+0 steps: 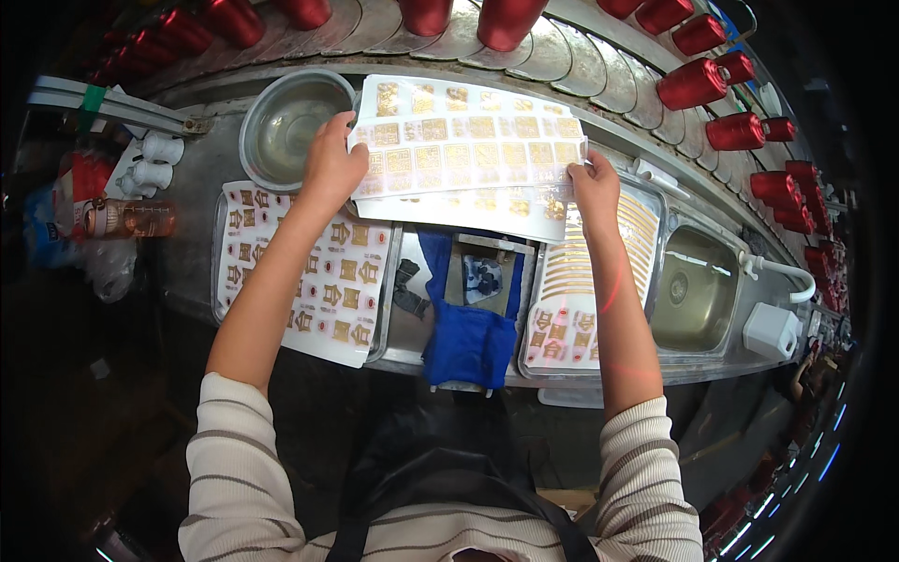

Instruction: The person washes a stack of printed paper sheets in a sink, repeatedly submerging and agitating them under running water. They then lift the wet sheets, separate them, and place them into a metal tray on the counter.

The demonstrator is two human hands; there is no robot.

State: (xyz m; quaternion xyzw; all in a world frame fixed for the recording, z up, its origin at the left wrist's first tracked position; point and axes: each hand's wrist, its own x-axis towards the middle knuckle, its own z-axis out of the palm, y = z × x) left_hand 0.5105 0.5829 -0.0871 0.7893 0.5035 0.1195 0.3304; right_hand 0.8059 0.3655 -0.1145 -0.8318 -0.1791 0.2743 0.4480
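My left hand grips the left edge of a white decal sheet printed with rows of gold square motifs. At its right end my right hand pinches the same sheet between thumb and fingers. Under it lie more white sheets with gold prints, partly covered. Left of my left hand stands a round metal basin with liquid in it. Below my left forearm, a tray carries a sheet of gold characters and small red marks. Sheets with gold curved strips lie under my right forearm.
Red bottles stand along a conveyor of overlapping metal plates at the back. At right are a sink, a white tap and a white jug. A blue cloth hangs at the front edge. White spools sit left.
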